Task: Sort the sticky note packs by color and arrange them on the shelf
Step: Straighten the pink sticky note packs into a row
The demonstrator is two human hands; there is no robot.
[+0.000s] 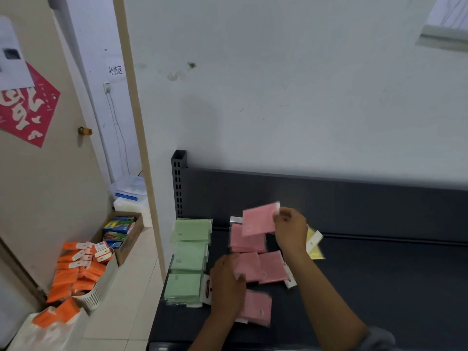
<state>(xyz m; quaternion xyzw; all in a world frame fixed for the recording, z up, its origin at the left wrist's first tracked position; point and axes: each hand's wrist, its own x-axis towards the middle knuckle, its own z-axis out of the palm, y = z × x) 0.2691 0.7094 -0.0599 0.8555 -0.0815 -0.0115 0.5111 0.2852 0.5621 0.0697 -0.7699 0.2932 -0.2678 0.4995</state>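
A pink sticky note pack (258,219) is held up in the air above the dark grey shelf (379,274), tilted, with its white header tab at the upper right. The right hand (290,230) pinches it at that right edge, the grip closed on the pack between thumb and fingers. Directly below it lies a pile of pink packs (247,240) near the shelf's back panel. Nearer the person, two more pink packs (263,267) lie side by side, touching, and one blurred pink pack (257,307) lies closest to the front edge. The left hand (228,282) rests on the shelf with its fingertips pressing on the left one of the two side-by-side packs; the fingers look fairly straight, the grip apart and holding nothing. A yellow pack (315,245) lies just behind the right wrist, partly hidden by it.

Along the left end of the shelf, three stacks of green packs (188,259) sit in a column from back to front, well sorted from the pink ones.

Left of the shelf, on the tiled floor, a white basket (101,287) overflows with orange packs (76,269); more orange packs lie on a white bag beside it. Behind the basket stands a cardboard box (131,239) with colourful cartons. A door with a red paper decoration (27,107) fills the far left, and a white wall rises behind the shelf.
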